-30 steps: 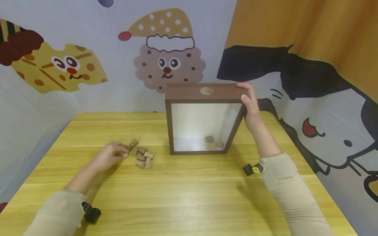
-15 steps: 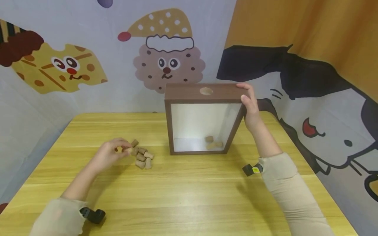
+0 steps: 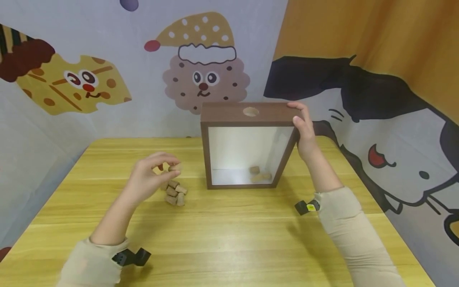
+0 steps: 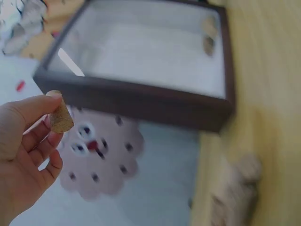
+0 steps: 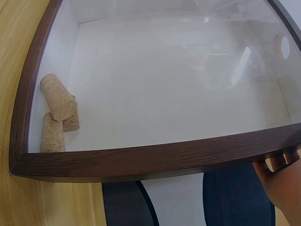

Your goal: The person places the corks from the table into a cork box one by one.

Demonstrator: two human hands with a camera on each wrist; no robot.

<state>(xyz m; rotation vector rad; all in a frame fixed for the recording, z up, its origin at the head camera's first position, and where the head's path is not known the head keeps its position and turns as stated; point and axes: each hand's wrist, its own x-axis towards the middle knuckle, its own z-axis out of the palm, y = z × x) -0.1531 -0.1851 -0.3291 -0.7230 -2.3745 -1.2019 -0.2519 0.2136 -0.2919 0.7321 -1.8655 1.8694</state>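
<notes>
My left hand (image 3: 147, 177) pinches a cork (image 4: 61, 117) between thumb and fingertips, raised above the table. Just below it lies a small pile of corks (image 3: 171, 192), partly hidden by the hand. A dark brown shadow-box frame (image 3: 222, 114) with a clear front stands upright to the right of the pile. Its top edge has a round hole (image 3: 251, 112). At the upper right corner, my right hand (image 3: 306, 137) grips the frame with the thumb in front and fingers over the top. Inside, 3 corks (image 5: 58, 98) rest in the bottom corner, on the right in the head view.
The wooden table (image 3: 229, 239) has its back edge near a cloth wall hanging (image 3: 150, 91) printed with cartoon figures. A black wrist camera (image 3: 132, 257) sits at the left cuff, another camera (image 3: 306, 206) at the right.
My left hand has lifted a cork from the left side of the pile and moved up and to the right with it. The right hand and the frame have stayed put.
</notes>
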